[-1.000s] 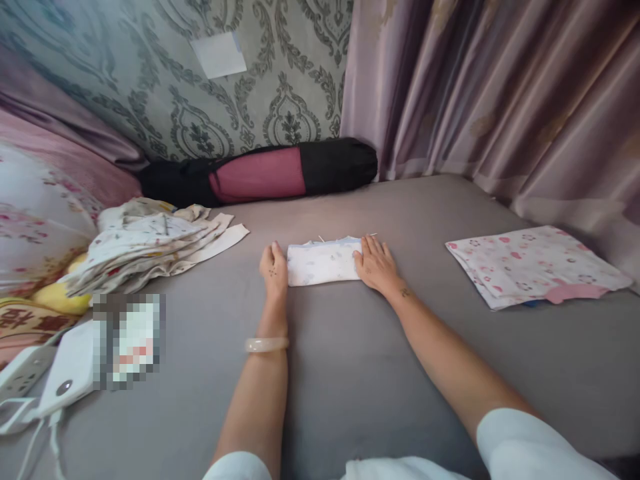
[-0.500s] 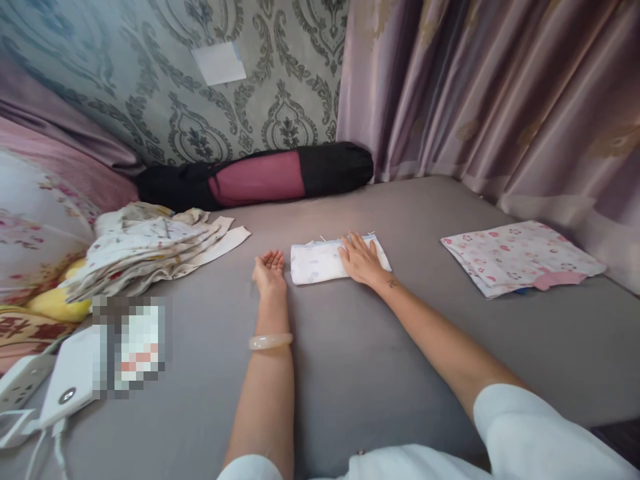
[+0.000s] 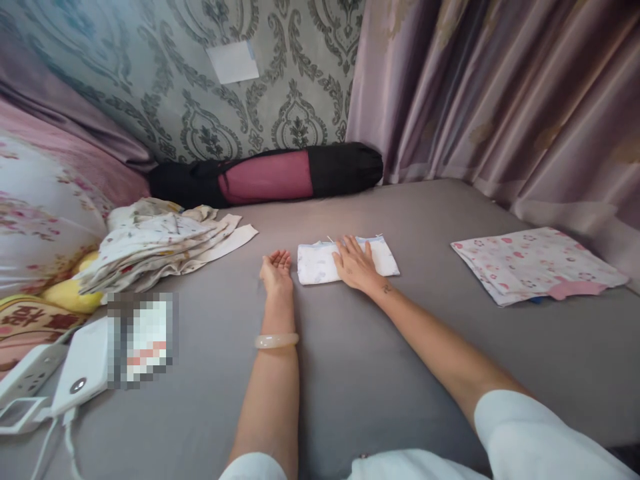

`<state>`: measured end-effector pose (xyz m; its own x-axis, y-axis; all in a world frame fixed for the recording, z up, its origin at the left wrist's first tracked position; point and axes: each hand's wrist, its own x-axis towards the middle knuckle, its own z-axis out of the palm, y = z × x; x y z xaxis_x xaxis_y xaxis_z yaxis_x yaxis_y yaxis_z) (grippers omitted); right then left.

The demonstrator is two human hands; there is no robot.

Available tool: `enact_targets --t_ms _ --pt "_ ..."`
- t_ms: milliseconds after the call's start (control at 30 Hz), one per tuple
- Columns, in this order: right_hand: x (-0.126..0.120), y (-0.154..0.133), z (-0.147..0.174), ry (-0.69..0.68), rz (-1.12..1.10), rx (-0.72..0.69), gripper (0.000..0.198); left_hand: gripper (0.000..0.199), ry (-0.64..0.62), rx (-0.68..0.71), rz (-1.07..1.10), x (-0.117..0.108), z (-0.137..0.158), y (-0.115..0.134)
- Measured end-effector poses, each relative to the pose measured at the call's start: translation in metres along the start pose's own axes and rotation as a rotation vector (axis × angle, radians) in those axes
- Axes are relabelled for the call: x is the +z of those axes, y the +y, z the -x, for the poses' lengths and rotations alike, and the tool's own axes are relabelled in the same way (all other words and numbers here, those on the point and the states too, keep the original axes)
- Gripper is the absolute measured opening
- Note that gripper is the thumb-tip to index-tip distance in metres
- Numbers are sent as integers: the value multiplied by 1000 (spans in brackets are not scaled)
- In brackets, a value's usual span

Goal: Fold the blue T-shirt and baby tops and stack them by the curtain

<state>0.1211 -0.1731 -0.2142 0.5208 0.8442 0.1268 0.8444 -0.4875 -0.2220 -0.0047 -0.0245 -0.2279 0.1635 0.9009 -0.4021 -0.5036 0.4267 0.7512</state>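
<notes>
Resting flat with spread fingers, grasping nothing, the right hand (image 3: 354, 264) covers the middle of a white, blue-edged, folded rectangular cloth (image 3: 316, 268); the left hand (image 3: 277, 270), empty and loosely curled, lies just beside its left end. The cloth looks light, soft and limp, probably best held by both short ends. Its long axis runs left to right on the smooth grey fabric surface (image 3: 360, 373), blue edge on the far side.

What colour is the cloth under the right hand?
The cloth is white, faintly printed, with a pale blue edge; head view.

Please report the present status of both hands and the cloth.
Right hand: open, flat on folded cloth. Left hand: palm up, beside cloth, holding nothing. Clothes pile at left, apart.
</notes>
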Motion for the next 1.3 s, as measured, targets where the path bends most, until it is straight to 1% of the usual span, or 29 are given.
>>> enact_targets --t_ms 100,267,400,500,633,700,867,1000,1100,1300 --pt "5 -12 0 -9 -15 -53 55 38 -1 10 -10 -1 -2 -2" --pt "13 -12 -1 -17 -13 -36 54 38 1 8 -23 0 -2 -2" --pt "10 -13 -2 -34 -5 -33 55 35 22 -11 28 3 2 0" --pt "5 -23 -3 -34 0 -12 54 35 21 -17 27 3 4 1" --pt "6 -41 -4 35 -19 -96 55 36 13 -2 -1 2 3 0" --pt "11 -47 -4 42 -28 -119 56 36 14 -1 0 2 3 0" --pt "24 -46 -3 41 -25 -119 57 35 33 -26 44 5 9 3" --pt "25 -45 -4 41 -40 -113 57 38 49 -51 79 8 14 6" --pt "24 -51 -6 35 -63 -101 56 39 52 -51 82 9 16 7" --pt "28 -73 -8 57 -128 -195 57 41 45 -45 89 8 15 7"
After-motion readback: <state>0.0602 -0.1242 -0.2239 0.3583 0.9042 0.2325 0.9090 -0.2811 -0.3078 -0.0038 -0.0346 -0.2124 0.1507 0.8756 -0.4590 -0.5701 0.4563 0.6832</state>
